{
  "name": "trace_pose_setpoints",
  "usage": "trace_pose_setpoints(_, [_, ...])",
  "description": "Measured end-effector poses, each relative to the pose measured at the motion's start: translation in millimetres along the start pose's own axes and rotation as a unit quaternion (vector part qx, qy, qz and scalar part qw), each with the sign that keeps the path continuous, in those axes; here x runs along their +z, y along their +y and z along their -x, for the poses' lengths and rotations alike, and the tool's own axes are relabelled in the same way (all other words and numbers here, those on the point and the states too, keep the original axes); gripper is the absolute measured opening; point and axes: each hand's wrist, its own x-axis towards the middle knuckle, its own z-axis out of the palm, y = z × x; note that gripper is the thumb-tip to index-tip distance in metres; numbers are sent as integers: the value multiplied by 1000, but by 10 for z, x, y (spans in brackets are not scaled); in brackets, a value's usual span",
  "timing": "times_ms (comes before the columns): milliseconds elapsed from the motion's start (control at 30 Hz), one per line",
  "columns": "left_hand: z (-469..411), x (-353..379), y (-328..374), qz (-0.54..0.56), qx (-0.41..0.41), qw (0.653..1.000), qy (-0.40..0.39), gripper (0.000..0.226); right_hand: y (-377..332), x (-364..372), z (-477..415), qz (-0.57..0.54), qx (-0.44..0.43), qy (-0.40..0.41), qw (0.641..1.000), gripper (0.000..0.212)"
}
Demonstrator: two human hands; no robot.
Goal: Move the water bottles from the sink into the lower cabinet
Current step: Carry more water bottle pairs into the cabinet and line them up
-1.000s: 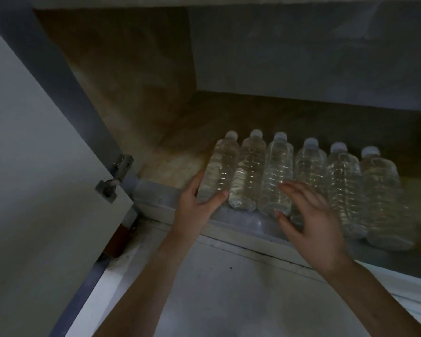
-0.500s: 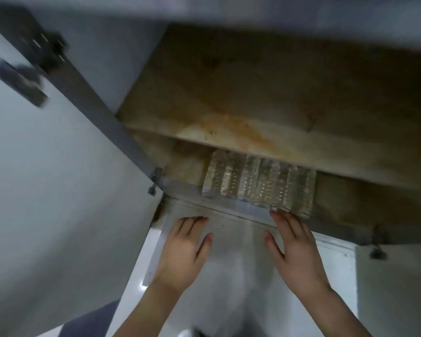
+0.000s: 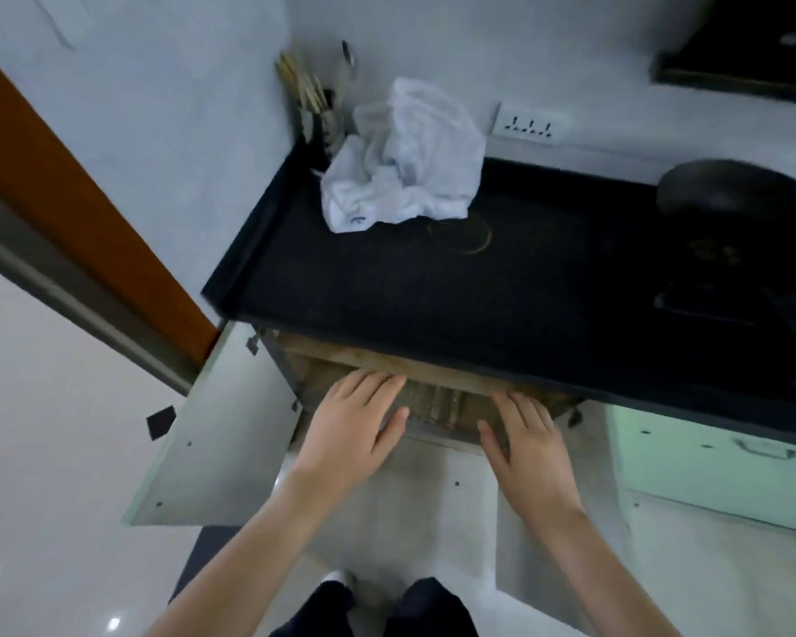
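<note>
Several clear water bottles (image 3: 437, 404) lie in a row on the floor of the lower cabinet (image 3: 387, 358), seen only as a blurred strip under the black countertop. My left hand (image 3: 352, 429) hovers flat in front of the cabinet opening, fingers apart, holding nothing. My right hand (image 3: 527, 445) is level with it to the right, also flat and empty. Both hands are in front of the bottles and partly hide them. No sink is in view.
The grey cabinet door (image 3: 217, 434) stands open at the left. On the black countertop (image 3: 433, 287) are a crumpled white bag (image 3: 405, 163), a utensil holder (image 3: 315, 114) and a dark pan (image 3: 731, 195). A pale green cabinet front (image 3: 718, 466) is at the right.
The view has risen from inside the cabinet to above the countertop. Both hands have drawn back off the bottles and out in front of the cabinet opening.
</note>
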Motion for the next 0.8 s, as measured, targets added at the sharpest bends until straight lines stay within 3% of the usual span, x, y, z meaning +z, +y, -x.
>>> trace_pose_setpoints(100, [34,-172,154,-1,65,998,-3,48,-76,-251,276,12,46,43,998,49])
trace_pose_setpoints(467, [629,229,160,19,250,946,-206,66,-577,36,1987,3,306,86,948,57])
trace_pose_setpoints(600, [577,368,629,64,325,915,-229,60,-527,-135,2436,10,380,129,916,56])
trace_pose_setpoints(800, [310,656,1777,90,449,866,-203,53,-98,-536,3143,41,463,206,861,54])
